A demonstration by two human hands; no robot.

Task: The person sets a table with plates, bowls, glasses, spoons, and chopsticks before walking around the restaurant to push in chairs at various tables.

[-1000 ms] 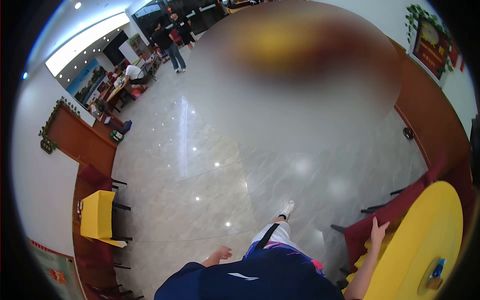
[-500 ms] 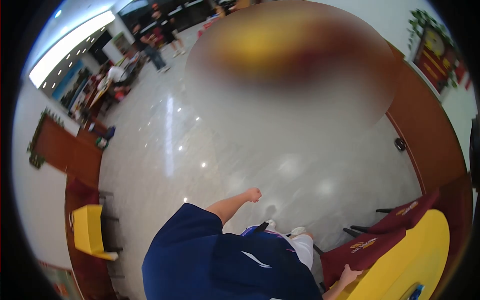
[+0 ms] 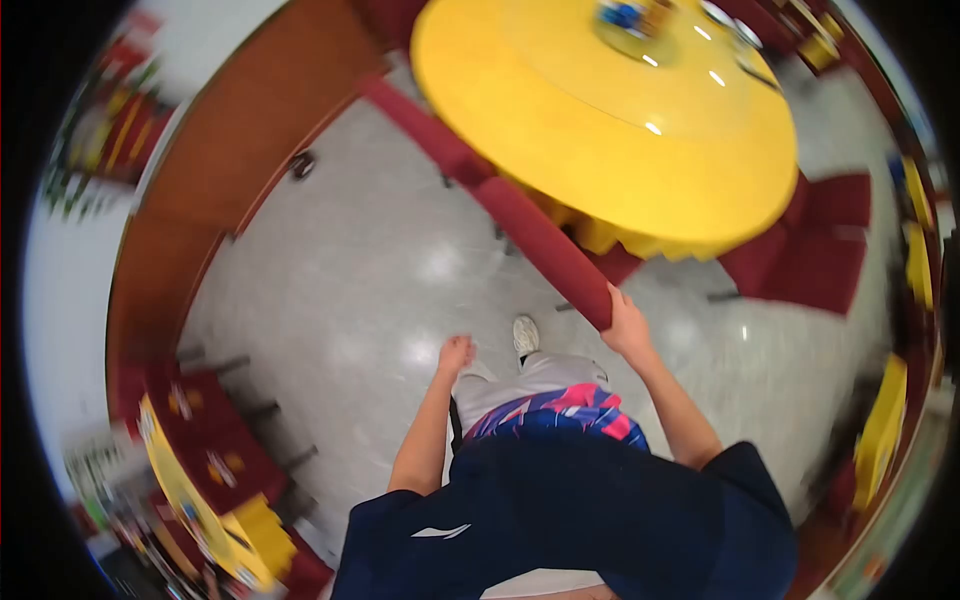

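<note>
My right hand grips the end of the top edge of a dark red chair back. This chair stands beside a round table with a yellow cloth. My left hand hangs over the grey floor, its fingers curled, touching no furniture; whether anything is in it is too small to tell. A second dark red chair adjoins the gripped one along the table's edge.
More dark red chairs stand right of the table. Chairs and another yellow-covered table are at the lower left. A brown wall panel runs along the upper left. A small black object lies beside it.
The view has swung to the right, bringing the round yellow table in front. My right hand stays on a red chair back, now nearer the middle of the view. People seen earlier have left the view.
</note>
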